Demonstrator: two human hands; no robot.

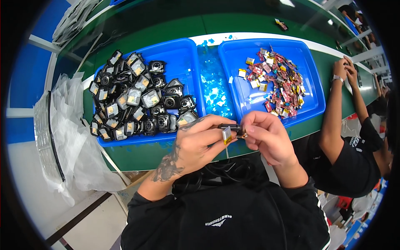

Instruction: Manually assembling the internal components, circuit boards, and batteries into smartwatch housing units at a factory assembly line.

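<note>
In front of my chest, my left hand point(196, 146) grips a small black watch case point(228, 126), seen edge-on. A silver battery with a yellow edge point(226, 136) sticks out from it beside my fingers. My right hand point(268, 137) is closed in a pinch against the case's right end; what its fingertips hold is mostly hidden, with a small coppery bit showing between them. Beyond my left hand, many black watch cases point(133, 96), several showing pale inner parts, are heaped in a blue tray point(192, 62).
A second blue tray point(310, 83) on the right holds a pile of red circuit boards and small batteries point(285, 85). Blue film scraps point(214, 91) lie between the trays on the green table point(166, 154). At right, a co-worker's arms point(333, 104) reach over the table. White plastic sheeting point(77, 137) hangs at left.
</note>
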